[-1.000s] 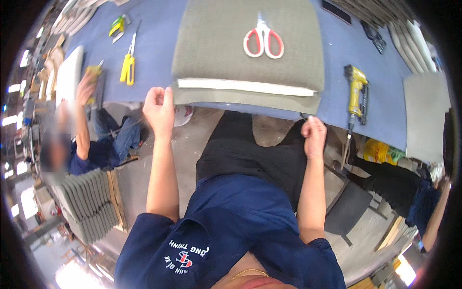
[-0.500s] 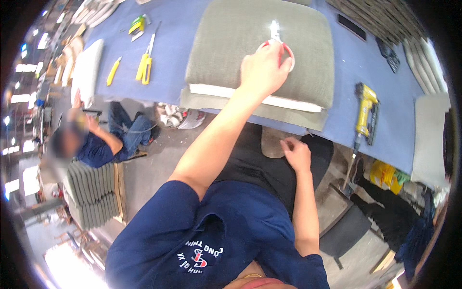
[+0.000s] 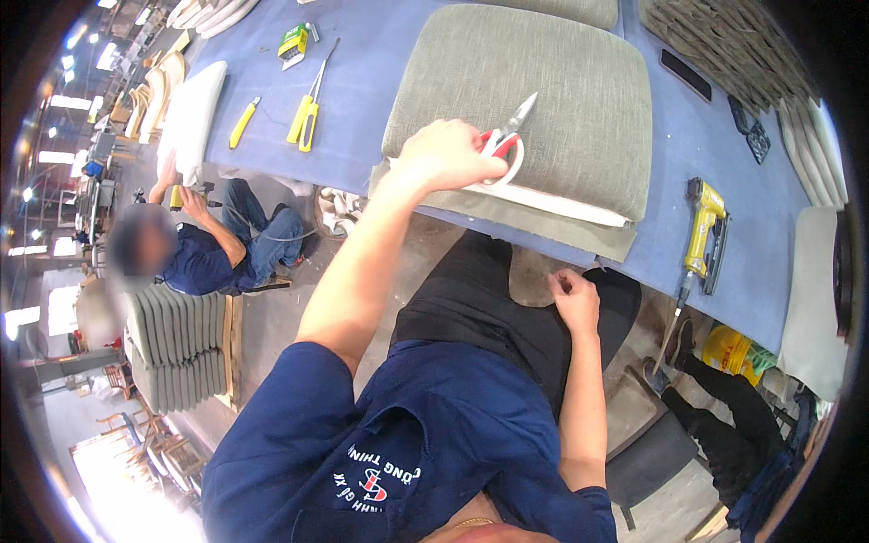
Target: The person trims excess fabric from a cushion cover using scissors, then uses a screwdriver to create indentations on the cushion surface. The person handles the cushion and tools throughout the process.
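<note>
My left hand [image 3: 444,161] is closed around the handles of scissors [image 3: 520,118] with red and white grips. Their pointed metal blades aim away from me, above the near part of a grey-green upholstered cushion [image 3: 543,68]. A white strip of padding [image 3: 561,207] shows along the cushion's near side, and a fabric flap [image 3: 534,229] lies at the table edge below it. Over my dark trousers, near the thigh, my right hand [image 3: 577,300] is loosely closed, its fingers curled, with nothing seen in it.
On the blue-covered table [image 3: 348,118] lie a yellow cutter [image 3: 243,125], yellow-handled tools [image 3: 306,122], a small green-yellow box [image 3: 292,45] and a phone [image 3: 685,74]. A yellow staple gun [image 3: 701,231] with its hose lies right. A co-worker [image 3: 204,249] sits at left beside stacked cushions [image 3: 176,348].
My left hand has drawn the scissors back toward me and leftward over the cushion, and the blades now tilt right. My right hand's fingers have curled in more. The view has shifted slightly.
</note>
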### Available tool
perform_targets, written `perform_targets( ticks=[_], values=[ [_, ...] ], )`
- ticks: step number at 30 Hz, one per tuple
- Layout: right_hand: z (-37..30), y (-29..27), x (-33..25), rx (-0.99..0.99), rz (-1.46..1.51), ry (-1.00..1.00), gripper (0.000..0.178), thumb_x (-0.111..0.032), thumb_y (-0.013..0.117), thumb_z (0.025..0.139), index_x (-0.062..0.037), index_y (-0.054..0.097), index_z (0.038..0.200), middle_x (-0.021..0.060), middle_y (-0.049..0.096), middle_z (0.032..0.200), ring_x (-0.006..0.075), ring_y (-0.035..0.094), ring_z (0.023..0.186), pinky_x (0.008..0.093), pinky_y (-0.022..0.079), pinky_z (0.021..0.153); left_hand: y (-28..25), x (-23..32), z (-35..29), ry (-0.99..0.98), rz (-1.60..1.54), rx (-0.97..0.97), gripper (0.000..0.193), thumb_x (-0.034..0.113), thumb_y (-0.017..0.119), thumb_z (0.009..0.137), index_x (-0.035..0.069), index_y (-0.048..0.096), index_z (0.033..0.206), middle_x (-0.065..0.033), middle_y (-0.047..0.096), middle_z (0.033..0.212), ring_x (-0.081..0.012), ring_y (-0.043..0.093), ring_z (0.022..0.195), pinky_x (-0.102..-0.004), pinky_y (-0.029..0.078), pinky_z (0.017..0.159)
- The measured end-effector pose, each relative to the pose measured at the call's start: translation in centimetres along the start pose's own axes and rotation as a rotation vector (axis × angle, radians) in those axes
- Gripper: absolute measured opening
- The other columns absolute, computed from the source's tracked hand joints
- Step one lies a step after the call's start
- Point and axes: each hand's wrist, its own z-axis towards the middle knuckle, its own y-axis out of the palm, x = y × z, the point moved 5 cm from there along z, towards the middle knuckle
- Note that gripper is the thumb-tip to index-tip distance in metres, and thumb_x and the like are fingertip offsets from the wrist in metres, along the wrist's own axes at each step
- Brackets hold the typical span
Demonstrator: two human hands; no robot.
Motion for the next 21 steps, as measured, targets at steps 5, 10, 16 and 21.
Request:
perform_targets(
  ticks=[5,10,16,21],
  values=[
    [-0.7,0.7,-0.1,-0.051,-0.072,-0.002,0.025,-0.037,0.076,0.094,-0.0159,0.081,0.105,0.0121,0.080,0.092,0.0336,0.078,0.087,0.0444,0.060,0.079,1.5,-8.0,-4.1,0.098,-0.497,-0.066,0.038,0.023,0.080,0.089,-0.002,0.074,0.117,-0.0129,0.079,0.095,-0.0190,0.075,0.089,-0.0361,0.058,0.077],
    [-1.4,0.9,-0.7,-0.121,-0.166,-0.003,0.023,-0.034,0.074,0.095,-0.0164,0.082,0.108,0.0122,0.081,0.096,0.0334,0.079,0.092,0.0433,0.061,0.081,2.9,-18.1,-8.6,0.038,-0.955,0.394,0.041,0.004,0.079,0.090,0.000,0.061,0.126,-0.0071,0.077,0.099,-0.0123,0.068,0.085,-0.0271,0.054,0.072],
    [-1.5,4.3,-5.7,-0.304,0.126,-0.139,0.026,-0.029,0.073,0.097,-0.0083,0.080,0.113,0.0163,0.081,0.104,0.0328,0.080,0.097,0.0424,0.061,0.090,2.9,-22.5,-9.2,-0.278,-0.632,0.572,0.032,0.012,0.088,0.090,0.005,0.061,0.106,-0.0040,0.073,0.093,-0.0106,0.068,0.082,-0.0279,0.055,0.072],
    [-1.4,8.1,-16.0,-0.575,0.379,-0.222,0.028,-0.029,0.074,0.101,-0.0054,0.079,0.116,0.0111,0.081,0.099,0.0190,0.077,0.093,0.0355,0.059,0.087,3.2,-19.2,-8.3,-0.160,-0.731,0.543,0.035,0.013,0.090,0.087,0.006,0.060,0.104,0.0013,0.066,0.087,-0.0067,0.059,0.074,-0.0265,0.051,0.068]
  ],
)
